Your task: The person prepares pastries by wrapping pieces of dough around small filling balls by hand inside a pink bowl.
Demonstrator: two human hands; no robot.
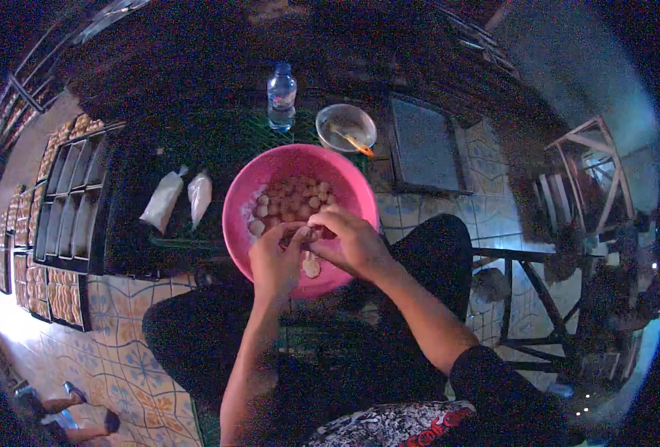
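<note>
A pink basin [238, 179] stands in front of me between my knees. Many small pale dough balls [292, 195] lie in it, with whitish powder along the left side. Over the near part of the basin my left hand [276, 257] and my right hand [348, 237] meet, fingertips closed together. Whatever is pinched between them is too small and dark to make out. Just below the fingers a pale, longer piece of dough [311, 266] shows against the basin's near wall.
Beyond the basin stand a water bottle [281, 98] and a metal bowl [346, 119] holding an orange-handled utensil [359, 144]. Two bags of white powder [164, 200] lie left. Farther left are compartmented trays [69, 201]; a flat tray [428, 143] is at right. Another person's legs [62, 410] show lower left.
</note>
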